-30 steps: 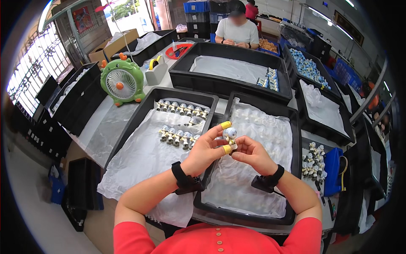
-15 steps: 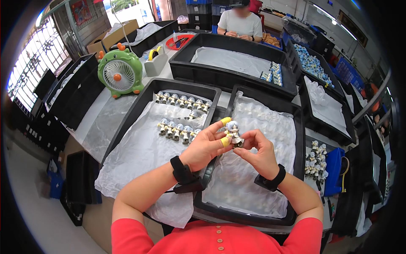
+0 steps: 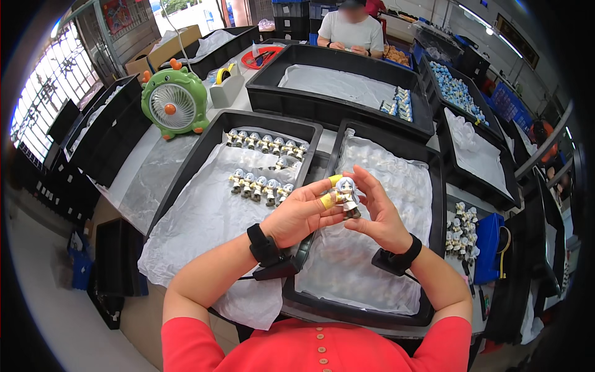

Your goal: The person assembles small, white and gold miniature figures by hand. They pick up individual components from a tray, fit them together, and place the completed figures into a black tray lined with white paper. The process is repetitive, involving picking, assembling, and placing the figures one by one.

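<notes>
A small silver-haired figurine (image 3: pixel 348 197) in white clothing with a dark base is upright between my hands, above the right-hand tray. My left hand (image 3: pixel 302 212), with yellow wraps on two fingertips, pinches it from the left side. My right hand (image 3: pixel 384 216) curves around its right side, fingers up by the head and thumb by the base. Similar figurines (image 3: pixel 263 188) stand in rows on white paper (image 3: pixel 204 204) in the left black tray (image 3: pixel 180 180). In the right black tray (image 3: pixel 439 217), translucent sheeting (image 3: pixel 365 279) covers blurred rows of shapes.
A green fan (image 3: pixel 175 102) and a tape dispenser (image 3: pixel 226 90) stand beyond the left tray. A larger black tray (image 3: pixel 328 99) lies ahead, with a person (image 3: pixel 352 34) seated behind it. More figurines (image 3: pixel 462 232) cluster at right beside a blue bin (image 3: pixel 491 248).
My right hand has shifted from pinching the figurine's lower part to spreading its fingers up along the side. The figurine has moved slightly right and down, still in my left fingers.
</notes>
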Demonstrator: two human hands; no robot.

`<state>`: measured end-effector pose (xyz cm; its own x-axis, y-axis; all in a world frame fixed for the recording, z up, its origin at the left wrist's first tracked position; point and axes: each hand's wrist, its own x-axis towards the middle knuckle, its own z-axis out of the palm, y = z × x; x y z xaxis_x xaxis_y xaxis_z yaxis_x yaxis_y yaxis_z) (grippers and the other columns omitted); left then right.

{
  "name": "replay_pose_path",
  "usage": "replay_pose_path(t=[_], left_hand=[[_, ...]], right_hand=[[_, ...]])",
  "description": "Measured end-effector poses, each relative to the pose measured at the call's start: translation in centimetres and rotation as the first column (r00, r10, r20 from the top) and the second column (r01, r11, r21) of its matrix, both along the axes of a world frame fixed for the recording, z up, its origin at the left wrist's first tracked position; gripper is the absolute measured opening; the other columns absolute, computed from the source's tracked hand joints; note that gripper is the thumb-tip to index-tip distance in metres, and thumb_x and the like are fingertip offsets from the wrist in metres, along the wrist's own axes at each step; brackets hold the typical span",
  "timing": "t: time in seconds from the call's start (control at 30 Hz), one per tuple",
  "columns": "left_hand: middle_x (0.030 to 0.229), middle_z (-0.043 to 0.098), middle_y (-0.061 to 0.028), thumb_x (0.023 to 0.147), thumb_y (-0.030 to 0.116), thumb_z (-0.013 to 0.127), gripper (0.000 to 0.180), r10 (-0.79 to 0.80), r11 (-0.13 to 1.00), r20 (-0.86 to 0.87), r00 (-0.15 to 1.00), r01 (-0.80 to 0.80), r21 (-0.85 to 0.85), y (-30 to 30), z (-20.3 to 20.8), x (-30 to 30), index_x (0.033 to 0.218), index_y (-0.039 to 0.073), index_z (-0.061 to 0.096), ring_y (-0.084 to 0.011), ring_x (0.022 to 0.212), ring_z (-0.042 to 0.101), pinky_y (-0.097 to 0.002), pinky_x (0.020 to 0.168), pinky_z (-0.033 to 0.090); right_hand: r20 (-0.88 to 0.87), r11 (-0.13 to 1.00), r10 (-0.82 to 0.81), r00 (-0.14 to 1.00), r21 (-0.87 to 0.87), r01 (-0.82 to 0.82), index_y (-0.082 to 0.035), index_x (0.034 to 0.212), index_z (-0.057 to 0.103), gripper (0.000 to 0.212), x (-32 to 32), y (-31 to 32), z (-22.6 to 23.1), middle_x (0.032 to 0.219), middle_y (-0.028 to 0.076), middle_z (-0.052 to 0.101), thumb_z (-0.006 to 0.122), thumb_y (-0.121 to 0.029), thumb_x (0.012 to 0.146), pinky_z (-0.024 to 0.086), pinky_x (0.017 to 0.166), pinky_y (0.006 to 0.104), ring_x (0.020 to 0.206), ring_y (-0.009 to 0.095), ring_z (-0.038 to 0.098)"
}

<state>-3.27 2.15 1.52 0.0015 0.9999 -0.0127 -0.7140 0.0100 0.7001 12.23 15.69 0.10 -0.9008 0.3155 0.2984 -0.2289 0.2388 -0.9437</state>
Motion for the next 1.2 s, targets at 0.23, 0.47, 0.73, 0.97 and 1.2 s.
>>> replay_pose_path(t=[0.23, 0.47, 0.73, 0.97, 1.2], left_hand=[[0.119, 0.053, -0.0078, 0.091, 0.016, 0.055, 0.045, 0.063, 0.995, -0.098, 0.993, -0.069, -0.065, 0.0, -0.3, 0.2, 0.132, 0.009, 0.038, -0.0160, 0.106, 0.055, -0.0306, 0.090, 0.047], [0.113, 0.056, -0.0064, 0.091, 0.014, 0.055, 0.036, 0.070, 0.991, -0.199, 0.977, -0.091, -0.096, -0.1, -0.1, 0.4, 0.125, 0.008, 0.043, -0.0149, 0.101, 0.057, -0.0288, 0.086, 0.049], [0.110, 0.058, -0.0035, 0.089, 0.016, 0.058, 0.037, 0.074, 0.980, -0.411, 0.909, -0.142, -0.138, 0.0, 0.1, 0.8, 0.124, 0.005, 0.050, -0.0095, 0.092, 0.058, -0.0253, 0.082, 0.048], [0.107, 0.058, -0.0045, 0.084, 0.009, 0.064, 0.045, 0.076, 0.990, -0.487, 0.870, -0.124, -0.068, -0.2, 0.1, 1.3, 0.124, 0.000, 0.047, -0.0109, 0.096, 0.057, -0.0255, 0.082, 0.048], [0.111, 0.054, -0.0065, 0.080, -0.003, 0.057, 0.064, 0.152, 0.988, -0.597, 0.788, -0.143, 0.063, -0.8, 0.0, 2.2, 0.137, 0.002, 0.029, -0.0113, 0.097, 0.055, -0.0250, 0.081, 0.048]], right_hand=[[-0.007, 1.000, -0.027, 1.000, -0.017, 0.027, -0.014, 0.142, 0.023, 0.092, 0.1, -0.2, 0.1, 0.134, 0.006, 0.041, 0.078, -0.016, 0.069, 0.031, 0.099, 0.0356, 0.125, 0.019, 0.037], [-0.020, 0.994, -0.077, 0.997, 0.072, 0.078, -0.013, 0.142, 0.024, 0.096, 0.3, -0.4, 0.3, 0.124, 0.007, 0.045, 0.080, -0.015, 0.064, 0.034, 0.094, 0.0344, 0.118, 0.018, 0.041], [-0.215, 0.713, -0.210, 0.954, 0.634, 0.299, -0.012, 0.136, 0.036, 0.086, 0.2, -1.8, 1.2, 0.111, 0.010, 0.047, 0.074, -0.004, 0.059, 0.040, 0.088, 0.0379, 0.104, 0.028, 0.048], [-0.343, 0.520, -0.160, 0.926, 0.768, 0.374, -0.015, 0.128, 0.046, 0.076, -0.3, -2.3, 1.2, 0.111, 0.007, 0.049, 0.070, 0.000, 0.057, 0.041, 0.083, 0.0393, 0.104, 0.028, 0.049], [-0.460, 0.322, -0.042, 0.887, 0.834, 0.448, -0.014, 0.123, 0.049, 0.071, -0.4, -2.4, 1.0, 0.114, 0.004, 0.051, 0.072, -0.002, 0.057, 0.041, 0.083, 0.0410, 0.107, 0.026, 0.048]])
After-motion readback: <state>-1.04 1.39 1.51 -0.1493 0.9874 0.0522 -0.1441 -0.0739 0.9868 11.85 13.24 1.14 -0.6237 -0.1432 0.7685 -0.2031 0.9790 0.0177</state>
